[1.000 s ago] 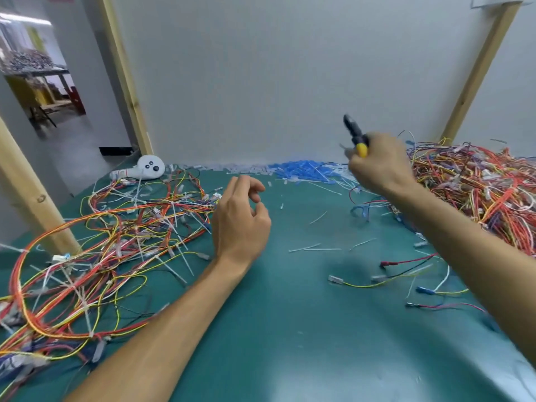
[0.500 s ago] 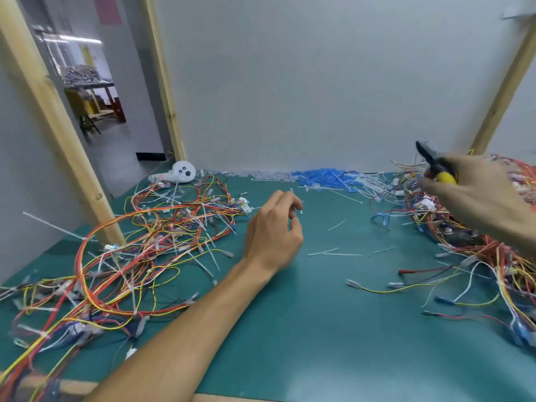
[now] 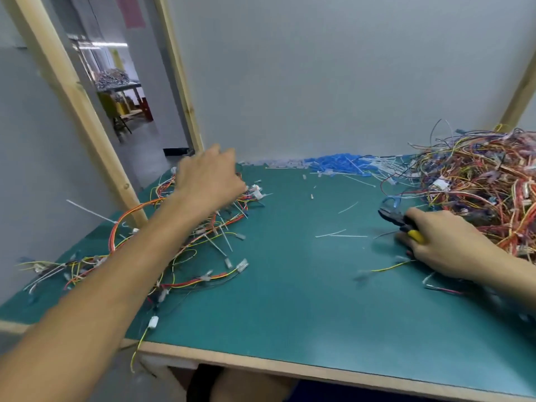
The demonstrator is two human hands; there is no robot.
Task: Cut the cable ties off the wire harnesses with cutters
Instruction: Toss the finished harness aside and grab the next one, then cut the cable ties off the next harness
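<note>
Left hand [image 3: 208,181]: over the far end of the spread wire harnesses [image 3: 185,250], back toward the camera and blurred. Its fingers point down into the wires and are hidden, so it cannot be told whether they grip anything.
Right hand [image 3: 446,250]: low on the table [image 3: 290,309], fingers curled round the yellow handles of the cutters [image 3: 401,224]. The dark nose points away and to the left. Whether the blades are parted is too blurred to tell.
Task's thing: the harnesses lie loosely fanned across the left part of the green mat, some ends trailing over the near edge. White cable ties [image 3: 223,245] stick out from the bundles.
Other wires: a dense heap of wires [image 3: 478,187] at the right rear, just beside the right hand.
Waste: blue and white cut ties [image 3: 339,165] banked against the back wall. A few offcuts [image 3: 339,234] lie loose mid-table.
Handling (judged): the harnesses look light, limp and prone to snagging, so one lifted strand would likely drag its neighbours.
Hold (judged): pinch the bundle just beside a tie, keeping it taut and the tie's band exposed.
Risk (judged): thin insulation lies tight under each band, so a deep bite could nick a wire.
</note>
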